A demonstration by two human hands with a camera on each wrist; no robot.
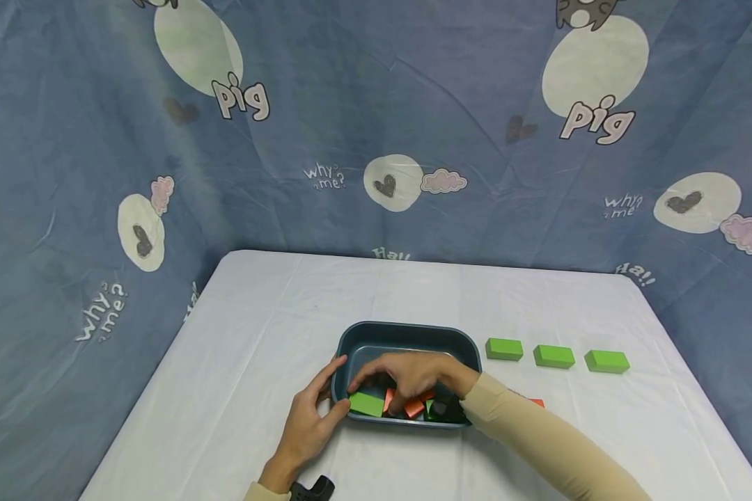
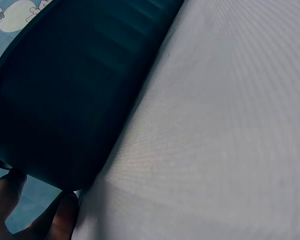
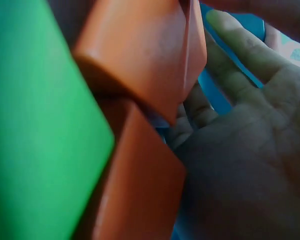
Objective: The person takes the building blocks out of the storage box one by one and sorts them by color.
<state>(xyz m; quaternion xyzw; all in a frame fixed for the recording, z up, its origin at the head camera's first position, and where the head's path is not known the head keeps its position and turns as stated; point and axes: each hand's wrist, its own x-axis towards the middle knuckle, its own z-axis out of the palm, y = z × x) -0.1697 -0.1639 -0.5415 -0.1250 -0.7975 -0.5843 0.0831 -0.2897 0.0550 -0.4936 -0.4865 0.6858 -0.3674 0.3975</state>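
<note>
A dark teal rectangular bin [image 1: 407,336] stands on the table with green and red-orange blocks along its near side. My left hand [image 1: 310,423] holds its near left corner, the thumb on the near rim and a finger against the left wall. Inside the bin is my right hand [image 1: 413,374], a finger stretched left above a green block [image 1: 366,404] and the thumb down beside a red-orange block [image 1: 415,408]. The right wrist view shows an orange block [image 3: 140,55] touching or close to the thumb, fingers spread, palm bare.
Three green blocks [image 1: 554,356] lie in a row on the white table to the right of the bin. A red block [image 1: 537,402] shows partly behind my right sleeve [image 1: 539,431]. A printed blue cloth [image 1: 301,153] hangs behind the table.
</note>
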